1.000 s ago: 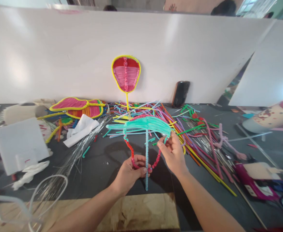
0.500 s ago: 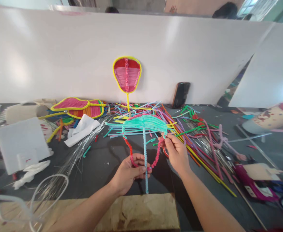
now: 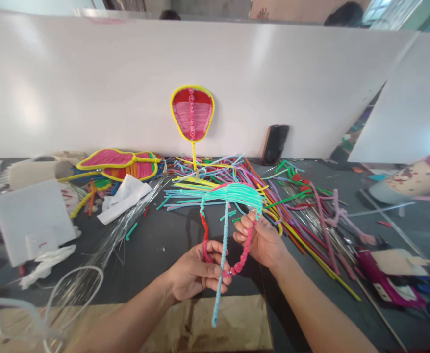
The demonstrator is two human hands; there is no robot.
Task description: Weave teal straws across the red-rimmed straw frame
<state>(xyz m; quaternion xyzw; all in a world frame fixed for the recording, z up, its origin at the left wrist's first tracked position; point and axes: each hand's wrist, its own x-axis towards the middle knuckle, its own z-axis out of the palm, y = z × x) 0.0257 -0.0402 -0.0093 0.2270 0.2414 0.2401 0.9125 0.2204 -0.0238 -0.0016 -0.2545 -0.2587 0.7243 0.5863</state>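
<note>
Between my hands is a pipe-cleaner fan [image 3: 233, 193] with a teal wrapped band at its top, a red and pink twisted loop below, and a light blue twisted stem [image 3: 224, 235] running down the middle. My left hand [image 3: 196, 269] pinches the bottom of the loop near the stem, thumb in front. My right hand [image 3: 264, 238] is closed round the loop's right side, just under the teal band. Behind the fan lies a heap of loose pipe cleaners [image 3: 189, 196] in blue, yellow and other colours.
A yellow-edged pink and red fan [image 3: 192, 115] leans on the white board [image 3: 126, 88], with a phone [image 3: 275, 144] to its right. White papers [image 3: 34, 218] and a looped white cable [image 3: 75, 268] are at left. A magenta glue gun [image 3: 387, 279] and a cup [image 3: 409, 179] stand at right.
The pipe-cleaner fan has shifted slightly right and tilted, its stem's lower end swinging down and left toward me. My right hand has moved down a little and wrapped further round the loop.
</note>
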